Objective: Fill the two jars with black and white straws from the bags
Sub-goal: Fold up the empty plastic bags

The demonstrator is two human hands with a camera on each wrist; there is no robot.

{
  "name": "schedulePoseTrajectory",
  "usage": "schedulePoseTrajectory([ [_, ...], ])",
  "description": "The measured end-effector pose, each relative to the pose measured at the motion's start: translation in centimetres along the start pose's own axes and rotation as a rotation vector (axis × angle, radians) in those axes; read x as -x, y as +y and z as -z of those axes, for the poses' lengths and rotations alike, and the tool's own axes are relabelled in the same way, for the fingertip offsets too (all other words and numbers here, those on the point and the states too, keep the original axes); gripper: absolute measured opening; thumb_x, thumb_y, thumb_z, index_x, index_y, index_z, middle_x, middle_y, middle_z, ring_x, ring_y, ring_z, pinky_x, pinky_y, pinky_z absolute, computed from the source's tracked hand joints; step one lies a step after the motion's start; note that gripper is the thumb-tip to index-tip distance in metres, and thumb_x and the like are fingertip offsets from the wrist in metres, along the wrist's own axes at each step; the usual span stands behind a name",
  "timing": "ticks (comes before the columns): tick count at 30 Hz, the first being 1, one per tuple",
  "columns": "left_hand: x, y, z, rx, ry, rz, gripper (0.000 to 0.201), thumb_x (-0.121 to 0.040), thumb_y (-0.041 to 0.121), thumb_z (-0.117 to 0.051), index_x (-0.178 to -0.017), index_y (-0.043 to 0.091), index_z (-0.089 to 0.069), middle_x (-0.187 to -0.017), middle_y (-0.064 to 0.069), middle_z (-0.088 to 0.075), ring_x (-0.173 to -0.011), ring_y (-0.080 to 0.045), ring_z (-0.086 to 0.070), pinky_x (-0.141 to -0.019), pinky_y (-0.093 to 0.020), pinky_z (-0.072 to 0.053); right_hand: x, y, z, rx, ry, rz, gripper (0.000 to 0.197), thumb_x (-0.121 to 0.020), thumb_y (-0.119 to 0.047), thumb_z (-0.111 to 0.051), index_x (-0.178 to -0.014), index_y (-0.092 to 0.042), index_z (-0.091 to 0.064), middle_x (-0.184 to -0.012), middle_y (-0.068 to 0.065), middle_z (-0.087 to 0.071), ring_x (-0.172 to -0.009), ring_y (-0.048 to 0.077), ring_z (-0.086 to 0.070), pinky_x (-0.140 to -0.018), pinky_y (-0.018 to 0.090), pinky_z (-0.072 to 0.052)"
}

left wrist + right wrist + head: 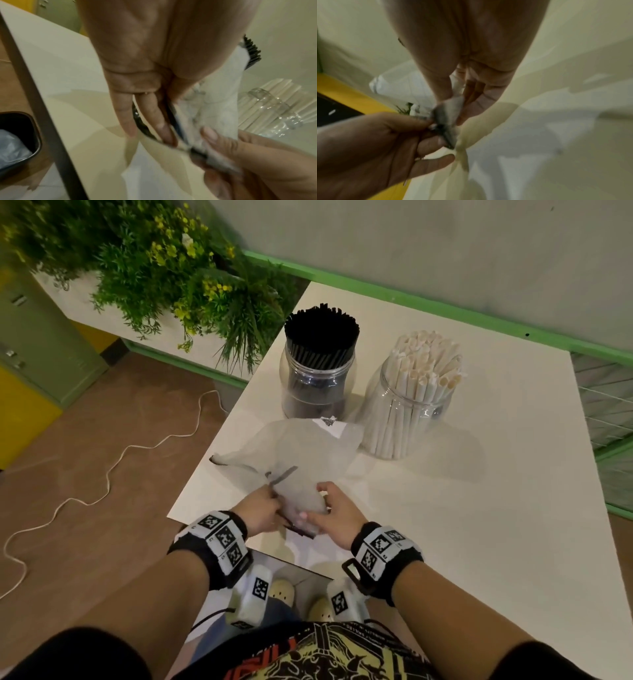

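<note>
Straws fill both jars at the far side of the white table [479, 491]: black straws [321, 332] stand upright in the left jar [313, 386], while white straws [426, 364] lean toward the far right in the right jar [407, 412], which itself appears tilted. A crumpled translucent bag [301, 453] lies just in front of the jars, its long axis running from the near table edge toward the black-straw jar, the near end gathered between the hands. The left hand [262, 513] is pinched on that end, where a dark strip or straw end is seen; which cannot be told. The right hand [337, 517] is curled around the same gathered end from the other side. A small white label [329, 422] with a printed code is seen at the bag's far end; its writing cannot be read. Green plants [164, 265] hang beyond the table's left corner, a white cable [113, 463] trails over the brown floor, and a dark bin [18, 142] stands beside the table.
</note>
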State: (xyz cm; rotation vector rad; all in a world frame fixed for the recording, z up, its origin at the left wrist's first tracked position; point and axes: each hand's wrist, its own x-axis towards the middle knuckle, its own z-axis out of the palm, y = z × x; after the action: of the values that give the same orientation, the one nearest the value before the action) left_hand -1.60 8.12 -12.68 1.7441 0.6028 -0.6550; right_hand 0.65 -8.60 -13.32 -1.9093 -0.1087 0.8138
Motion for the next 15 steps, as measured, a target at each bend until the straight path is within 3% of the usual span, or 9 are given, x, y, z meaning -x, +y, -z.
schedulePoseTrajectory([
  [1, -0.1, -0.1, 0.5, 0.061, 0.039, -0.029, 0.034, -0.092, -0.005, -0.045, -0.125, -0.006, -0.048, -0.123, -0.025, -0.057, -0.1, -0.031, -0.059, -0.082, -0.034, -0.051, 0.0, -0.2, 0.4, -0.05, 0.025, 0.005, 0.037, -0.087, -0.009, -0.066, -0.117, -0.017, -0.046, -0.103, 0.012, -0.062, -0.081, 0.019, -0.062, -0.063, 0.023, -0.053],
  [3, -0.9, -1.1, 2.5, 0.144, 0.198, -0.056, 0.034, -0.091, 0.001, -0.044, -0.125, 0.003, -0.048, -0.122, -0.022, -0.059, -0.096, -0.032, -0.062, -0.077, -0.039, -0.055, 0.3, -0.5, 2.2, -0.114, 0.105, 0.009, 0.018, -0.091, 0.001, -0.055, -0.098, -0.015, -0.052, -0.085, 0.007, -0.063, -0.064, 0.014, -0.06, -0.056, 0.017, -0.05],
  [5, -0.9, -1.7, 4.7, 0.17, 0.392, -0.076, 0.035, -0.086, 0.009, -0.045, -0.121, 0.011, -0.052, -0.116, -0.019, -0.062, -0.099, -0.036, -0.062, -0.088, -0.047, -0.053, 1.0, 0.0, 5.0, -0.135, 0.229, 0.011, 0.023, -0.091, 0.008, -0.05, -0.084, -0.014, -0.053, -0.074, 0.003, -0.061, -0.055, 0.01, -0.058, -0.053, 0.016, -0.048],
  [6, -0.4, -1.5, 5.9, 0.179, 0.478, -0.072, 0.032, -0.087, 0.009, -0.044, -0.117, 0.013, -0.054, -0.11, -0.016, -0.063, -0.097, -0.035, -0.061, -0.091, -0.043, -0.05, 1.5, 0.6, 6.6, -0.092, 0.297, 0.007, 0.025, -0.09, 0.008, -0.05, -0.08, -0.014, -0.053, -0.073, 0.004, -0.061, -0.056, 0.012, -0.058, -0.054, 0.018, -0.048],
  [8, 0.7, -1.9, 7.8, 0.038, 0.635, -0.046, 0.025, -0.093, 0.009, -0.042, -0.114, 0.012, -0.055, -0.101, -0.013, -0.06, -0.095, -0.032, -0.057, -0.084, -0.035, -0.043, 2.3, 2.1, 9.1, 0.079, 0.38, -0.028, 0.025, -0.09, 0.004, -0.05, -0.078, -0.016, -0.057, -0.077, 0.007, -0.063, -0.064, 0.019, -0.059, -0.057, 0.021, -0.046],
  [10, 1.3, -2.6, 8.9, -0.106, 0.661, -0.025, 0.025, -0.094, 0.011, -0.046, -0.118, 0.012, -0.053, -0.107, -0.015, -0.062, -0.098, -0.033, -0.056, -0.085, -0.036, -0.04, 2.9, 3.2, 10.5, 0.365, 0.29, -0.101, 0.02, -0.091, -0.003, -0.051, -0.09, -0.018, -0.064, -0.088, 0.007, -0.063, -0.079, 0.022, -0.058, -0.064, 0.021, -0.043],
  [12, 1.5, -3.0, 8.9, -0.188, 0.64, 0.012, 0.04, -0.089, 0.013, -0.057, -0.127, 0.011, -0.047, -0.123, -0.02, -0.056, -0.11, -0.037, -0.052, -0.094, -0.041, -0.04, 3.1, 3.3, 10.6, 0.565, 0.152, -0.093, 0.036, -0.088, -0.011, -0.056, -0.121, -0.025, -0.06, -0.115, 0.007, -0.055, -0.104, 0.025, -0.053, -0.086, 0.026, -0.042],
  [13, 1.6, -2.8, 8.5, -0.257, 0.66, 0.025, 0.051, -0.085, 0.015, -0.062, -0.132, 0.011, -0.042, -0.131, -0.022, -0.049, -0.118, -0.04, -0.046, -0.1, -0.045, -0.037, 3.3, 2.6, 10.2, 0.587, 0.135, -0.061, 0.049, -0.084, -0.018, -0.058, -0.132, -0.029, -0.051, -0.126, 0.007, -0.047, -0.115, 0.028, -0.046, -0.096, 0.033, -0.039],
  [15, 2.3, -1.9, 7.4, -0.416, 0.748, -0.06, 0.063, -0.081, 0.02, -0.067, -0.137, 0.011, -0.039, -0.138, -0.021, -0.038, -0.127, -0.041, -0.034, -0.104, -0.05, -0.031, 3.7, 0.7, 8.7, 0.582, 0.25, 0.09, 0.068, -0.074, -0.039, -0.053, -0.14, -0.029, -0.042, -0.139, 0.006, -0.037, -0.125, 0.031, -0.036, -0.104, 0.042, -0.034],
])
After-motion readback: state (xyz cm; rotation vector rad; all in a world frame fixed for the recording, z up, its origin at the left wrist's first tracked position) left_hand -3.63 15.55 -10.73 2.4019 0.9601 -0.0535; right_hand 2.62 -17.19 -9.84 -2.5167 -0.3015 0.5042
